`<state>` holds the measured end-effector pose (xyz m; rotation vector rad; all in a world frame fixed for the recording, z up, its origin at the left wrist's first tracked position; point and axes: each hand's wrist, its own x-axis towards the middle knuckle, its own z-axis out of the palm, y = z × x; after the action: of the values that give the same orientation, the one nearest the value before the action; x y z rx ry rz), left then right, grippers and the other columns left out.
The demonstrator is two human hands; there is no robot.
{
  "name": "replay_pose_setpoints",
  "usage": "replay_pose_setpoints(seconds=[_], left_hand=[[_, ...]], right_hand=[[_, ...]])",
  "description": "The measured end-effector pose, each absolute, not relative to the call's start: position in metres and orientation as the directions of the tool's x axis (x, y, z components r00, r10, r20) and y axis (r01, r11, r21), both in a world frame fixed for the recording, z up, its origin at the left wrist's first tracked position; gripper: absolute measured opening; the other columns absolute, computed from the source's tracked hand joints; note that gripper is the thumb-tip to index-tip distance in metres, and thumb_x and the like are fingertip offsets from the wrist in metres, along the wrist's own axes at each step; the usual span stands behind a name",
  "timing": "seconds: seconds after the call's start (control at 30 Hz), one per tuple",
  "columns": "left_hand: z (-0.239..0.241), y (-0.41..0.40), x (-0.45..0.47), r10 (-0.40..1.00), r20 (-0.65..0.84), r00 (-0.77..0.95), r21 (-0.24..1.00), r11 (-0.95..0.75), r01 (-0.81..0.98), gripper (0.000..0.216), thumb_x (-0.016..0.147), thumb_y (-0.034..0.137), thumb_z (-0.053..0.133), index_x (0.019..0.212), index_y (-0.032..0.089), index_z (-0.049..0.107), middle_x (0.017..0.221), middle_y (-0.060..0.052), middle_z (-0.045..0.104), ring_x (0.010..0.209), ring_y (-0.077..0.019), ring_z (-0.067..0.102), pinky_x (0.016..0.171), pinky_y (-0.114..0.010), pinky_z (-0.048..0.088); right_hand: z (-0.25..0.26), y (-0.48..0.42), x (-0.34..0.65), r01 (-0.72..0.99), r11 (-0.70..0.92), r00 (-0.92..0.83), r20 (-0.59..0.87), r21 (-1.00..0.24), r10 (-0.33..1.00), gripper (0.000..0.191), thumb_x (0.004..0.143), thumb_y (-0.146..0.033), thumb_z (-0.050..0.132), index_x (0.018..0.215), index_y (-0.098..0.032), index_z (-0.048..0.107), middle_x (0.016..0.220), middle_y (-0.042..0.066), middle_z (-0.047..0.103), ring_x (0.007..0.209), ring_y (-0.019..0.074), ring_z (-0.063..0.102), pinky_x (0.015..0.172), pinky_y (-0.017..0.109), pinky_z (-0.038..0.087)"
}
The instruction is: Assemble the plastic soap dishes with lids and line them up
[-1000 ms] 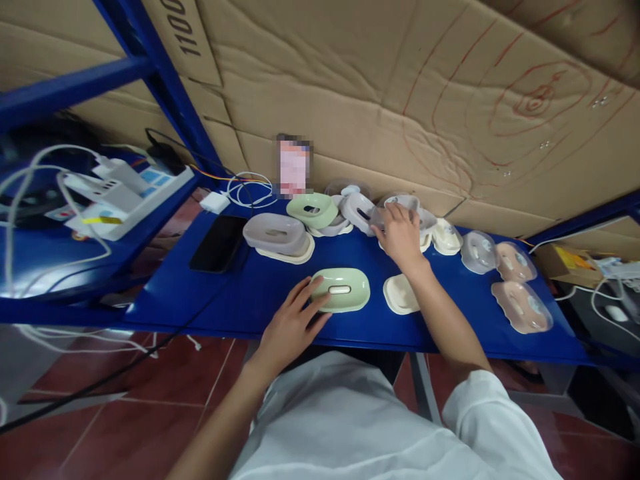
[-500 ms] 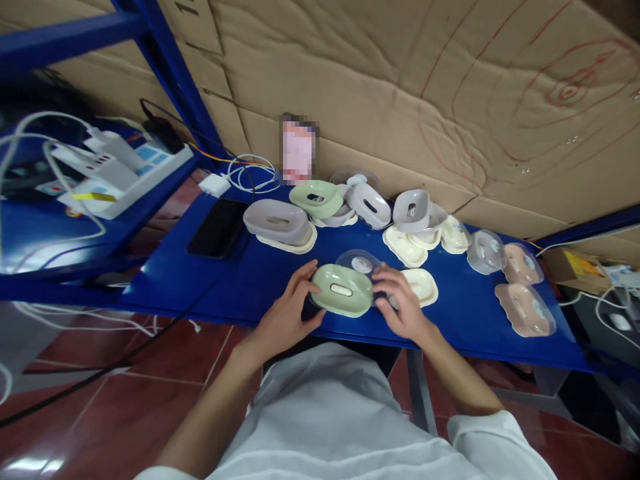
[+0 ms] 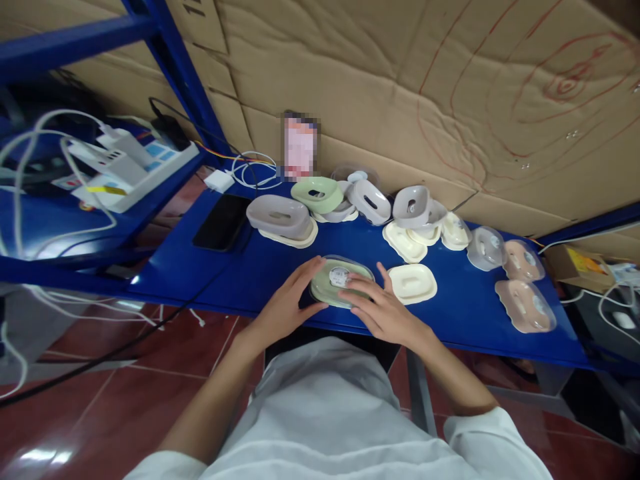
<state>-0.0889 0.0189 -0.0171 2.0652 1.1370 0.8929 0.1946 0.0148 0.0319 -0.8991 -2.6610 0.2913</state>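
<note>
A green oval soap dish (image 3: 320, 288) sits near the front edge of the blue shelf (image 3: 460, 320), with a clear plastic lid (image 3: 342, 275) bearing a round sticker laid over it. My left hand (image 3: 290, 303) cups the dish's left end, fingers curled around it. My right hand (image 3: 383, 310) lies on the lid from the right, fingers flat and pressing on it. A cream tray (image 3: 413, 283) rests just right of my right hand.
Behind stand a grey dish on a cream tray (image 3: 279, 217), a green dish (image 3: 317, 193), grey dishes (image 3: 412, 205), cream trays (image 3: 404, 243) and lidded pink dishes (image 3: 525, 305). A black phone (image 3: 224, 221) lies at left. Power strips and cables (image 3: 125, 167) fill the left shelf. Cardboard backs the shelf.
My right hand came back from the far pile with a clear lid, which now lies on top of the green dish. My left hand has stayed on the dish.
</note>
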Motion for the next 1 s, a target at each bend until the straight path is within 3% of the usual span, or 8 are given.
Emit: replay_pose_setpoints(seconds=[0.17, 0.27, 0.37, 0.47, 0.63, 0.73, 0.87, 1.0], left_hand=[[-0.019, 0.019, -0.090, 0.885, 0.299, 0.356, 0.762, -0.446, 0.470, 0.058, 0.102, 0.042, 0.072, 0.155, 0.032, 0.052, 0.163, -0.011, 0.053, 0.151, -0.0288, 0.055, 0.125, -0.050, 0.050], [-0.020, 0.018, -0.091, 0.889, 0.309, 0.338, 0.756, -0.446, 0.479, 0.050, 0.102, 0.045, 0.071, 0.148, 0.030, 0.058, 0.157, -0.011, 0.059, 0.146, -0.0290, 0.060, 0.122, -0.051, 0.053], [-0.020, 0.016, -0.090, 0.892, 0.300, 0.337, 0.747, -0.439, 0.499, 0.050, 0.102, 0.048, 0.071, 0.147, 0.029, 0.059, 0.158, -0.011, 0.059, 0.145, -0.0305, 0.060, 0.121, -0.052, 0.054], [-0.020, 0.015, -0.089, 0.895, 0.298, 0.332, 0.747, -0.435, 0.502, 0.052, 0.102, 0.048, 0.071, 0.149, 0.031, 0.057, 0.158, -0.011, 0.058, 0.146, -0.0312, 0.060, 0.122, -0.054, 0.053], [-0.017, 0.013, -0.087, 0.917, 0.287, 0.279, 0.818, -0.386, 0.427, 0.065, 0.103, 0.046, 0.071, 0.161, 0.034, 0.045, 0.165, -0.012, 0.050, 0.144, -0.0300, 0.062, 0.119, -0.051, 0.057], [-0.016, 0.011, -0.087, 0.924, 0.284, 0.257, 0.821, -0.373, 0.432, 0.057, 0.106, 0.043, 0.066, 0.158, 0.032, 0.049, 0.158, -0.012, 0.057, 0.132, -0.0269, 0.070, 0.114, -0.048, 0.061], [-0.013, 0.011, -0.085, 0.903, 0.317, 0.290, 0.754, -0.425, 0.501, 0.037, 0.108, 0.039, 0.062, 0.144, 0.030, 0.063, 0.143, -0.008, 0.069, 0.129, -0.0251, 0.071, 0.114, -0.046, 0.060], [-0.013, 0.012, -0.083, 0.892, 0.339, 0.300, 0.724, -0.451, 0.522, 0.028, 0.109, 0.038, 0.061, 0.134, 0.028, 0.069, 0.137, -0.007, 0.071, 0.126, -0.0234, 0.072, 0.114, -0.043, 0.059]], right_hand=[[0.019, 0.014, 0.200, 0.540, 0.806, -0.773, 0.235, -0.242, 0.589, 0.054, 0.104, -0.008, 0.048, 0.155, -0.023, 0.058, 0.156, 0.013, 0.061, 0.164, 0.0289, 0.037, 0.136, 0.068, 0.022], [0.008, 0.015, 0.203, 0.529, 0.823, -0.784, 0.251, -0.208, 0.567, 0.061, 0.100, -0.003, 0.048, 0.155, -0.028, 0.059, 0.156, 0.011, 0.061, 0.164, 0.0303, 0.036, 0.135, 0.073, 0.020], [0.003, 0.016, 0.204, 0.583, 0.780, -0.739, 0.251, -0.228, 0.625, 0.052, 0.105, -0.022, 0.063, 0.156, -0.030, 0.059, 0.166, 0.013, 0.050, 0.167, 0.0375, 0.025, 0.131, 0.074, 0.030], [0.003, 0.017, 0.201, 0.637, 0.733, -0.686, 0.260, -0.236, 0.680, 0.059, 0.103, -0.037, 0.072, 0.159, -0.030, 0.056, 0.175, 0.014, 0.038, 0.169, 0.0399, 0.019, 0.127, 0.067, 0.042], [0.009, 0.011, 0.221, 0.692, 0.686, -0.573, 0.407, -0.223, 0.711, 0.058, 0.104, -0.037, 0.069, 0.160, -0.034, 0.054, 0.171, 0.010, 0.046, 0.165, 0.0383, 0.031, 0.128, 0.067, 0.043], [0.007, -0.001, 0.265, 0.845, 0.485, -0.290, 0.569, -0.225, 0.770, 0.059, 0.104, -0.038, 0.067, 0.161, -0.033, 0.051, 0.169, 0.013, 0.047, 0.161, 0.0381, 0.039, 0.127, 0.066, 0.043], [-0.005, -0.022, 0.334, 0.977, -0.038, 0.159, 0.590, -0.211, 0.792, 0.062, 0.105, -0.053, 0.059, 0.158, -0.021, 0.056, 0.162, 0.021, 0.052, 0.153, 0.0405, 0.048, 0.124, 0.065, 0.044], [-0.016, -0.030, 0.372, 0.941, -0.309, 0.327, 0.593, -0.136, 0.736, 0.067, 0.102, -0.060, 0.058, 0.150, -0.014, 0.065, 0.157, 0.026, 0.055, 0.148, 0.0459, 0.050, 0.120, 0.068, 0.044]])
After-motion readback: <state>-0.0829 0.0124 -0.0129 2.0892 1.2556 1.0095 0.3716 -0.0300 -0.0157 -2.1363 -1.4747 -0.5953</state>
